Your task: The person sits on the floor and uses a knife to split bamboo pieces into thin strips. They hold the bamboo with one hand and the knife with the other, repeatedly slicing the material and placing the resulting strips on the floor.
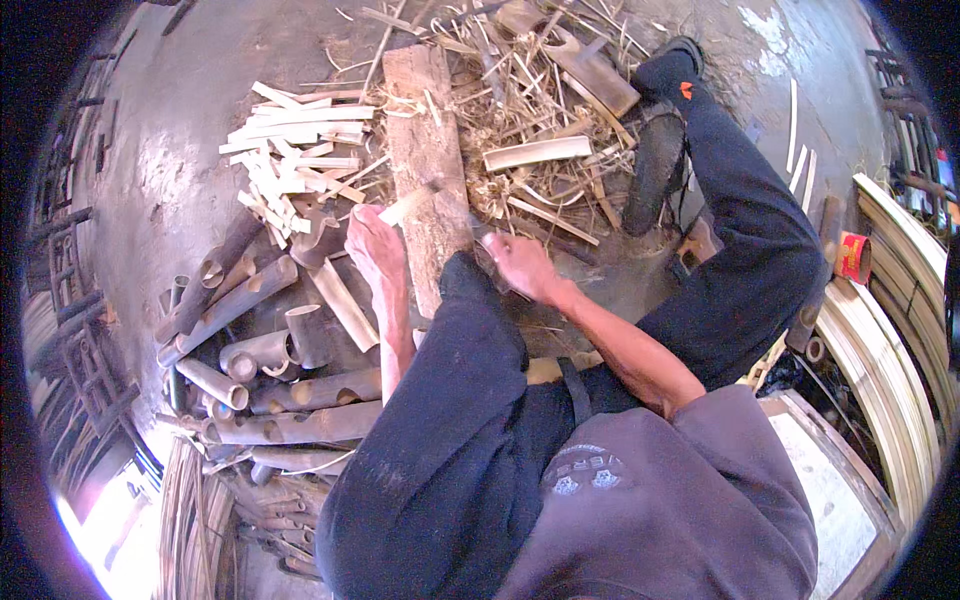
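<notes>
My left hand (378, 245) is closed around one end of a pale bamboo strip (405, 206), which lies across a thick, worn wooden plank (418, 90). The strip's far end looks dark. Just right of the plank, my right hand (522, 266) is closed on what looks like a knife (477, 228); only a narrow sliver of its blade shows, and the fingers hide most of the handle. Blade and strip appear apart. My bent left knee presses close to the plank's near end.
Cut pale bamboo strips (300, 135) lie heaped left of the plank. Shavings and offcuts (540, 110) spread to its right, beside a split bamboo piece (538, 153). Bamboo tubes (300, 428) are stacked at left. Long slats (880, 370) and a red tin (852, 258) stand at right.
</notes>
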Tool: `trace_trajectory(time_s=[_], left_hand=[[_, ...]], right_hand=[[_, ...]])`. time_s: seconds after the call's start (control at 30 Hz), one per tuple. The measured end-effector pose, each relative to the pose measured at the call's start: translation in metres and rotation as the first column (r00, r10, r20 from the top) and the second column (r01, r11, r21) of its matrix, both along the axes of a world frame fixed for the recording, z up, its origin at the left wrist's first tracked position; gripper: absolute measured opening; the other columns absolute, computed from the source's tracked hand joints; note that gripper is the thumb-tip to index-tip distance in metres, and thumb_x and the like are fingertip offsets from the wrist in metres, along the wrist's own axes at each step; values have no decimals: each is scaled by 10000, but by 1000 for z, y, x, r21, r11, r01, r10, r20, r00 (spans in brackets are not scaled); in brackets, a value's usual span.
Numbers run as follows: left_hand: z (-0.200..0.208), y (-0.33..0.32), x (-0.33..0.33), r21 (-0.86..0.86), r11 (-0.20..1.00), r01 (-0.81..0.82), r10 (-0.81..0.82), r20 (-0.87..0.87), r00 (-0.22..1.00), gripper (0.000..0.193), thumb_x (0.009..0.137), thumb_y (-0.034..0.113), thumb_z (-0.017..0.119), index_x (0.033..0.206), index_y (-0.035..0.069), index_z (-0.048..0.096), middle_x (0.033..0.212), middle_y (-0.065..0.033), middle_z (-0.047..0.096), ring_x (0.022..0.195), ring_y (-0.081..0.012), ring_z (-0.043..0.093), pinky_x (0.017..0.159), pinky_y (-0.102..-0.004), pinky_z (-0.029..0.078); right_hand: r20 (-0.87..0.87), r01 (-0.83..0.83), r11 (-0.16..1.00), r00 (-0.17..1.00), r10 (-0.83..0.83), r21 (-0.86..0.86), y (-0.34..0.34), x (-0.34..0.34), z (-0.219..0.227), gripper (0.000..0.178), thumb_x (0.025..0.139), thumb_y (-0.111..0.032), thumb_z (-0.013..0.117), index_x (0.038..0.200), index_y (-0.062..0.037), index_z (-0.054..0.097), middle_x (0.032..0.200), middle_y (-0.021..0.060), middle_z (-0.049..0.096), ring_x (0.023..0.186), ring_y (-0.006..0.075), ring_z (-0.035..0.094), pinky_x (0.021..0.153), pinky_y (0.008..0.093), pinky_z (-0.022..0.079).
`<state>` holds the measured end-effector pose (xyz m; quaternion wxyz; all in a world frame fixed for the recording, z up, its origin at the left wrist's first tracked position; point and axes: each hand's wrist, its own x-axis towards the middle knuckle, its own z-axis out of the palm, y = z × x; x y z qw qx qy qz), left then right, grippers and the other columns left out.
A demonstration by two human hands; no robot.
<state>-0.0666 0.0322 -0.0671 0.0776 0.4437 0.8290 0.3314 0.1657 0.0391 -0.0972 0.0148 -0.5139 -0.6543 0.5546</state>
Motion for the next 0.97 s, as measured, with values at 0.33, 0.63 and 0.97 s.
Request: trace_trajectory(time_s=[0.33, 0.63, 0.97], left_hand=[[-4, 38, 33, 458, 880, -123, -127, 478, 869, 379, 972, 362, 509, 968, -7, 595, 816, -71, 617, 594, -130, 602, 556, -216, 465], [7, 21, 45, 149, 989, 19, -85, 450, 889, 287, 993, 216, 461, 1138, 25, 617, 993, -161, 680, 908, -246, 654, 789, -350, 503], [9, 4, 64, 78, 979, 187, -196, 587, 785, 316, 910, 180, 621, 1198, 58, 585, 988, -191, 644, 957, -303, 670, 770, -378, 518]], right_hand=[[-33, 151, 984, 987, -154, -92, 10, 22, -13, 564, 977, -509, 397, 926, -17, 667, 588, 132, 565, 555, 219, 586, 542, 406, 466], [-376, 191, 948, 884, -278, -253, 35, 14, 97, 529, 975, -205, 503, 1474, -146, 337, 724, 17, 550, 554, 88, 540, 509, 254, 466], [-310, 212, 805, 845, -437, -554, 33, -12, 128, 582, 1007, -435, 394, 1513, -216, 207, 750, 61, 527, 470, 109, 488, 406, 248, 420]])
